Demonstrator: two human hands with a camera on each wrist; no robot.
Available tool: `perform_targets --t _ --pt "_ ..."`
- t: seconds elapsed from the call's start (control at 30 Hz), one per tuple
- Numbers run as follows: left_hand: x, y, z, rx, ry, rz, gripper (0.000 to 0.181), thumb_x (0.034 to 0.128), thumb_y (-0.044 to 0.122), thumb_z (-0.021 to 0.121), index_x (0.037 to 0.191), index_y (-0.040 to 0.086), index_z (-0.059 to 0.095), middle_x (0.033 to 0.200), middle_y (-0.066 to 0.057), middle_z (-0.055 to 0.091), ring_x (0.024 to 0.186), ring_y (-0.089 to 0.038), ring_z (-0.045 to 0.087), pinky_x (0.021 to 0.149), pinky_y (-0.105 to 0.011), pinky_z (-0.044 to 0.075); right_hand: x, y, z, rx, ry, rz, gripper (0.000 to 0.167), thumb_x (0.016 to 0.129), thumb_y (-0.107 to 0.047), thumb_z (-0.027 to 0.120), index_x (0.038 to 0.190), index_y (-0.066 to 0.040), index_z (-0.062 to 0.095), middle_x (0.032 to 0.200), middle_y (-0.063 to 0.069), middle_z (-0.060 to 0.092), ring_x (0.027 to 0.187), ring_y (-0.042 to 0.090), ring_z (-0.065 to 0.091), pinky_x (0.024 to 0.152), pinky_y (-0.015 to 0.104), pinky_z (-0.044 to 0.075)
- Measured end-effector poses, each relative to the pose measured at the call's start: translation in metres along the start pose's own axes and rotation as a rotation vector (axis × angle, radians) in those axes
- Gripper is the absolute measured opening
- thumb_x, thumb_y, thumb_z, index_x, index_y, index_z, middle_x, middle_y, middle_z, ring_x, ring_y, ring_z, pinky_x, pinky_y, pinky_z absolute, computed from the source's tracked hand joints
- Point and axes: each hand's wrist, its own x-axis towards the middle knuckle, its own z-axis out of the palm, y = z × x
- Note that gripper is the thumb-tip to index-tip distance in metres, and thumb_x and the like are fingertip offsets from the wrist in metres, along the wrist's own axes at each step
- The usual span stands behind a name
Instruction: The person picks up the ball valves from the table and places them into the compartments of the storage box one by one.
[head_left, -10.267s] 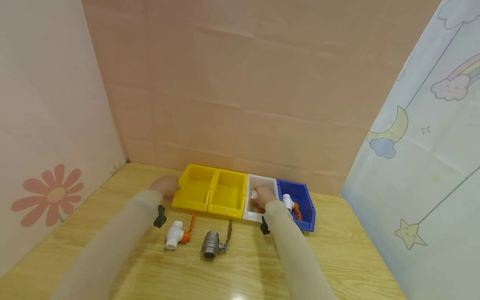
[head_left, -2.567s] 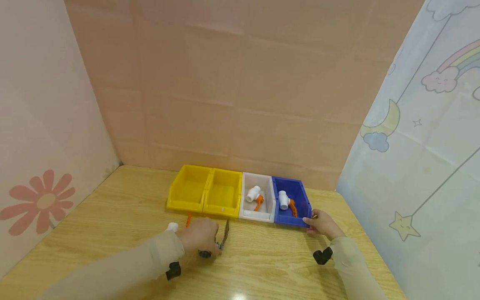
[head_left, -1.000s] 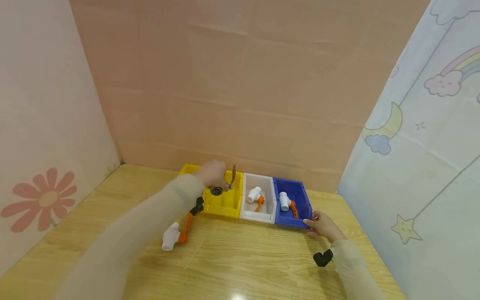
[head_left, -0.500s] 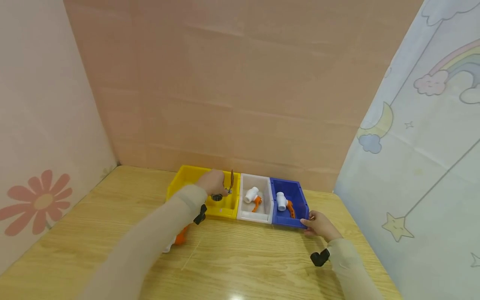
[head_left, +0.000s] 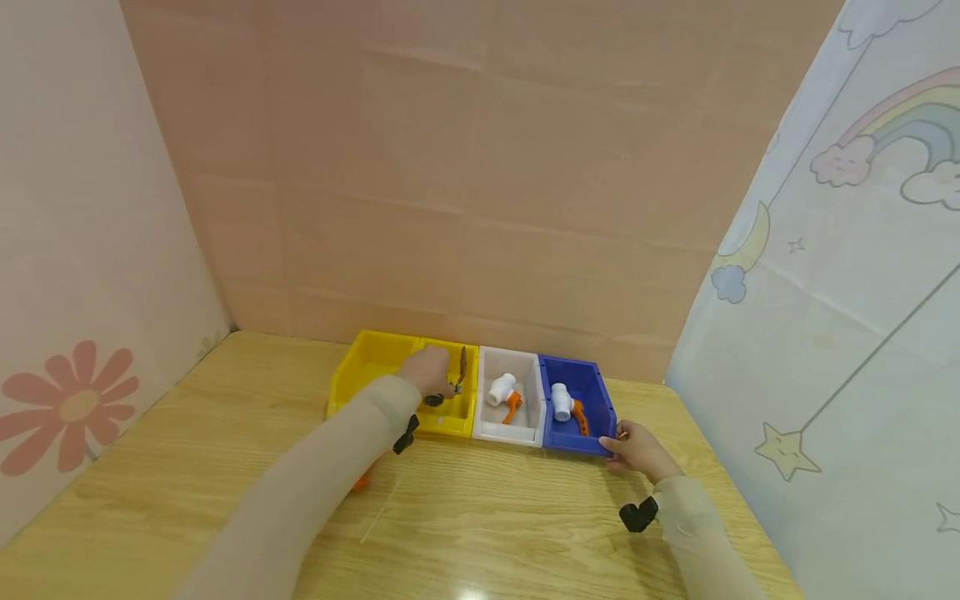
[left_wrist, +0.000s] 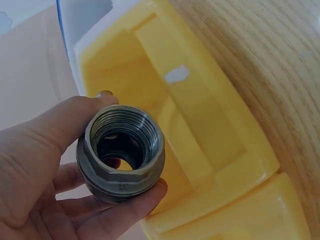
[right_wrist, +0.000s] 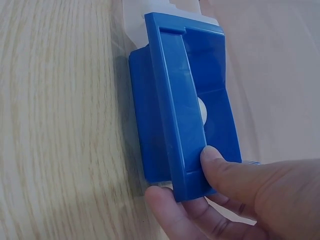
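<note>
My left hand (head_left: 426,371) is over the second yellow bin (head_left: 457,423) from the left, its fingers curled round a metal valve (head_left: 433,400) whose lever stands up beside them. In the left wrist view the threaded opening of the metal valve (left_wrist: 124,145) faces the camera, between thumb and fingers of the left hand (left_wrist: 65,175), above the yellow bin (left_wrist: 225,120). My right hand (head_left: 643,450) grips the front right corner of the blue bin (head_left: 573,442). In the right wrist view the thumb of the right hand (right_wrist: 240,200) lies on the rim of the blue bin (right_wrist: 172,100), fingers beneath.
The white bin (head_left: 510,432) holds a white valve (head_left: 501,389) with an orange handle. Another white valve (head_left: 561,402) with an orange handle lies in the blue bin. An orange handle (head_left: 361,482) shows on the table beside my left sleeve. Walls stand behind and at both sides.
The left hand has carried the metal valve from the table to over the second yellow bin. The right hand has left the white bin and grips the blue one. The view has shifted slightly.
</note>
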Motion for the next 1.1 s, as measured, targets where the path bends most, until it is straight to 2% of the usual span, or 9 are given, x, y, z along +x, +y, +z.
perform_targets --t 0.4,0.6,0.83,1.1 --pt "0.007 -0.003 0.015 0.079 0.021 0.042 0.027 0.0765 0.023 0.082 0.068 0.010 0.060 0.057 0.003 0.048 0.050 -0.011 0.043 0.047 -0.024 0.039 -0.002 -0.001 -0.002 0.001 0.001 0.002 0.023 0.098 -0.012 0.057 0.090 0.000 0.039 0.080 0.010 0.050 0.064 0.017 0.065 0.064 0.033 0.058" --pt "0.007 -0.002 0.019 0.114 0.014 0.027 0.026 0.0753 0.025 0.084 0.073 0.009 0.064 0.060 0.002 0.055 0.052 -0.011 0.046 0.048 -0.025 0.042 -0.003 -0.001 0.000 0.040 -0.015 -0.006 0.024 0.098 -0.009 0.056 0.088 -0.001 0.036 0.082 0.009 0.046 0.066 0.018 0.063 0.066 0.034 0.058" --pt "0.010 -0.003 0.026 0.101 -0.024 0.008 0.025 0.0755 0.025 0.084 0.080 0.008 0.067 0.067 0.001 0.061 0.057 -0.011 0.050 0.053 -0.025 0.046 -0.001 0.000 0.001 -0.015 -0.003 0.000 0.025 0.098 -0.014 0.056 0.089 -0.001 0.037 0.083 0.010 0.049 0.067 0.018 0.064 0.065 0.032 0.057" --pt "0.013 -0.004 0.030 0.118 -0.041 -0.016 0.027 0.0747 0.025 0.084 0.080 0.007 0.066 0.066 0.000 0.059 0.057 -0.012 0.050 0.052 -0.025 0.046 0.003 0.001 0.001 -0.002 0.002 0.020 0.023 0.098 -0.012 0.057 0.089 -0.002 0.038 0.079 0.008 0.048 0.064 0.016 0.062 0.064 0.031 0.057"
